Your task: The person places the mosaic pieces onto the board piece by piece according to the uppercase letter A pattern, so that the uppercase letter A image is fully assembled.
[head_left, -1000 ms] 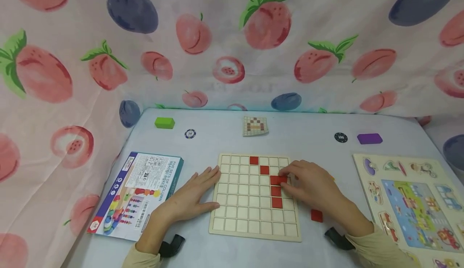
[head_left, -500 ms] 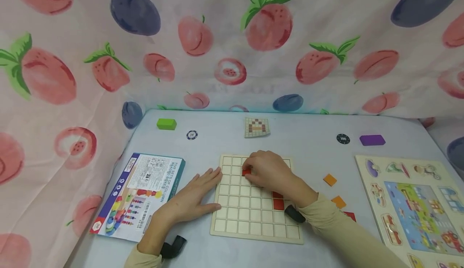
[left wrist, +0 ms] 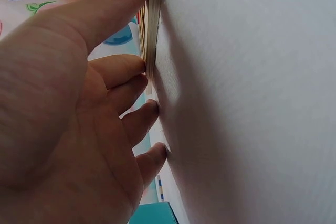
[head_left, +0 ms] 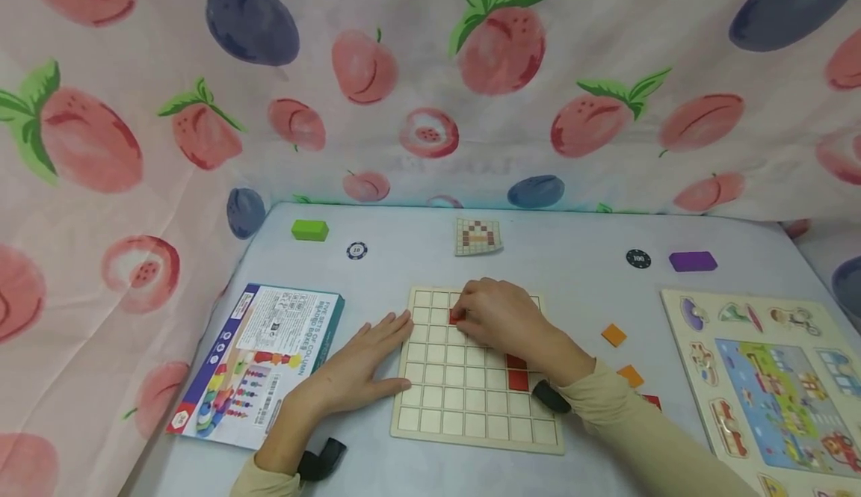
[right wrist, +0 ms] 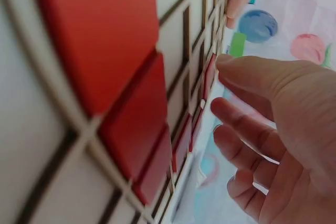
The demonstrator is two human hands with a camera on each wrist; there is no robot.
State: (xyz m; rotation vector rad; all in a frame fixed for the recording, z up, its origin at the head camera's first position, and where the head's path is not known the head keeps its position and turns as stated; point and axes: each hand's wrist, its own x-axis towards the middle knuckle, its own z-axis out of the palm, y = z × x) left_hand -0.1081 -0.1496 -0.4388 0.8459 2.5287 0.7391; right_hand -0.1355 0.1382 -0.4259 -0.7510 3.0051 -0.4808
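Right hand [head_left: 501,321] grip pinches red tile [head_left: 454,317] between thumb and fingers at upper cell of grid board [head_left: 444,422]; seating unclear. Left hand [head_left: 363,362], fingers spread, touches board's left edge. Ridges could tip tile askew; low black wrist mount [head_left: 551,397] might knock red squares [head_left: 518,380]. Tiles flat, smooth, square; board pale, wood-like; worktop [head_left: 565,265] matte white.

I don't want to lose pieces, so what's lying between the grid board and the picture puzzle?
In the head view: two orange tiles, a mostly hidden red tile, and the right sleeve.
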